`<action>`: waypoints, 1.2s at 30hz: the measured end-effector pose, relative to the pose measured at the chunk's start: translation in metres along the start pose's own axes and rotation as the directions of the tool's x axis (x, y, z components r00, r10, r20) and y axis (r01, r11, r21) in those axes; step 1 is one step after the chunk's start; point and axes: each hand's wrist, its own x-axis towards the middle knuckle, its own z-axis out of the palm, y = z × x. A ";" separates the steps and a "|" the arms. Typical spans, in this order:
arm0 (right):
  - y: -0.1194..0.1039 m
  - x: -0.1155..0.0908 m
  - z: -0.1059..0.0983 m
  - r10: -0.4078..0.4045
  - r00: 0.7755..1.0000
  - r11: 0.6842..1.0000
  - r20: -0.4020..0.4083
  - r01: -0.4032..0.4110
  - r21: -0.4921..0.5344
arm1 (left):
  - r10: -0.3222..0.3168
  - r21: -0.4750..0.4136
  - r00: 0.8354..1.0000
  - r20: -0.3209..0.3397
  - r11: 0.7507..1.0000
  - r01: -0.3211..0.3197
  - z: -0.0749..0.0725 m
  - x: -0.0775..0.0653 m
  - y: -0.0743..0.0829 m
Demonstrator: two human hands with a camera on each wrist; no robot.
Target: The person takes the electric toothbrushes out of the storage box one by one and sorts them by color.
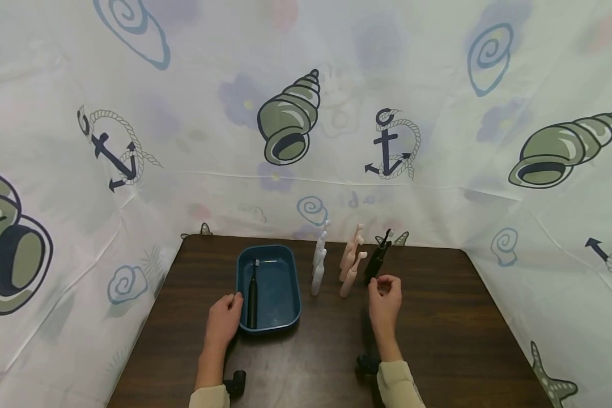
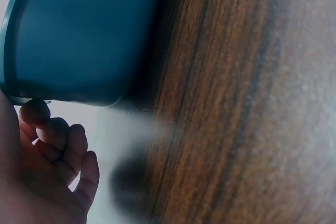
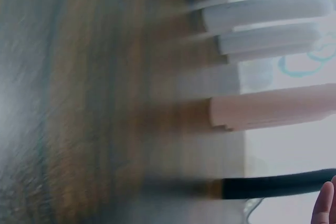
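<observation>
A dark blue tray (image 1: 294, 283) sits left of the table's middle, with a black electric toothbrush (image 1: 252, 300) lying lengthwise inside it. My left hand (image 1: 224, 319) pinches the tray's left rim; in the left wrist view its curled fingers (image 2: 73, 145) meet the rim's underside. Black electric toothbrushes (image 1: 376, 262) stand upright at the right of a group. My right hand (image 1: 386, 300) is just in front of them, fingers loosely bent with a gap inside the thumb. In the right wrist view its fingertips (image 3: 323, 203) show beside a black handle (image 3: 273, 184); contact is unclear.
Pink toothbrushes (image 1: 349, 280) and white toothbrushes (image 1: 318, 277) stand upright between the tray and the black ones. All rest on a dark wooden table (image 1: 449, 340). A patterned white cloth (image 1: 336, 34) hangs behind and at the sides.
</observation>
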 end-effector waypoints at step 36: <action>-0.064 -0.072 0.081 -0.098 0.944 0.983 0.316 0.043 0.176 | 0.007 -0.017 1.000 -0.005 1.000 -0.007 0.001 0.001 -0.004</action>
